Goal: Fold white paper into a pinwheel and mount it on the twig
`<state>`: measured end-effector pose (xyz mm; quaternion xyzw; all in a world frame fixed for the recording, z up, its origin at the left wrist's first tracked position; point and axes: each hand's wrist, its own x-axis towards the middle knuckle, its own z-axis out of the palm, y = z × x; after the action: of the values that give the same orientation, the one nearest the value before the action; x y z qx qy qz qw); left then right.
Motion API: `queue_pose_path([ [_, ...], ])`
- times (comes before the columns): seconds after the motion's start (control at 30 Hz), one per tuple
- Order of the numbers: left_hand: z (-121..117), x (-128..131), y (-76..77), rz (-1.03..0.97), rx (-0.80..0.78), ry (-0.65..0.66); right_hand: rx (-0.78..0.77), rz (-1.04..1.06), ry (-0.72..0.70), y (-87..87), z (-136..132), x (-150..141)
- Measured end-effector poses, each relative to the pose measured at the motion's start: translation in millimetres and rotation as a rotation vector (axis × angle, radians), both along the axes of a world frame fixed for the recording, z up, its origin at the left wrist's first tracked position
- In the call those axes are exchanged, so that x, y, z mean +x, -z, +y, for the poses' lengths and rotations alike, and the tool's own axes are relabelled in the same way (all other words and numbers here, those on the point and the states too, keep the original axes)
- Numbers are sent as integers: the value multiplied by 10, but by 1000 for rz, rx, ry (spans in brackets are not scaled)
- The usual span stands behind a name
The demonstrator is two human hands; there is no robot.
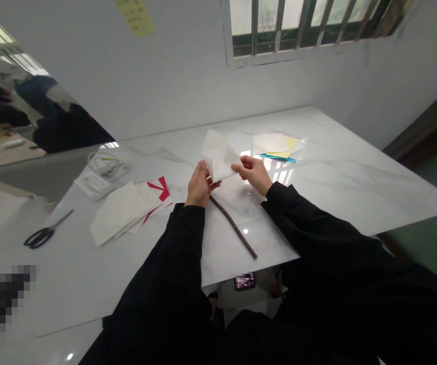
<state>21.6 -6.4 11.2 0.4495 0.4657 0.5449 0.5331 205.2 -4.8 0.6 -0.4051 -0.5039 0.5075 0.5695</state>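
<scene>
A folded white sheet of paper [220,157] is held up between my two hands, above the marble-patterned table. My left hand [198,186] grips its lower left side, with the fingers partly behind the paper. With thumb and fingers, my right hand [253,172] pinches its right edge. Below my left hand a thin brown stick [235,229] lies slantwise on the table, its upper end near my wrist. Several white sheets [119,213] lie in a fanned pile to the left, with cut red paper [160,189] at their right end.
Black-handled scissors [45,235] rest at the left. A white power strip [93,182] with a coiled cable [106,165] is behind the pile. White, yellow and blue papers [275,147] lie at the back right. The marble-patterned table [355,177] meets a wall with a barred window [298,25].
</scene>
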Motion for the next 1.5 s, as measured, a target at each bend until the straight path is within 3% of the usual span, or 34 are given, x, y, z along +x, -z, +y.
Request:
queue_pose_path([
  [0.27, -26, 0, -10, 50, 26, 92, 15, 11, -8, 18, 17, 12],
  [0.53, -35, -8, -5, 62, 87, 80, 18, 29, -65, -1, -14, -3],
  [1.5, -38, -31, 59, 103, 66, 72, 14, -89, -125, 42, -25, -16],
])
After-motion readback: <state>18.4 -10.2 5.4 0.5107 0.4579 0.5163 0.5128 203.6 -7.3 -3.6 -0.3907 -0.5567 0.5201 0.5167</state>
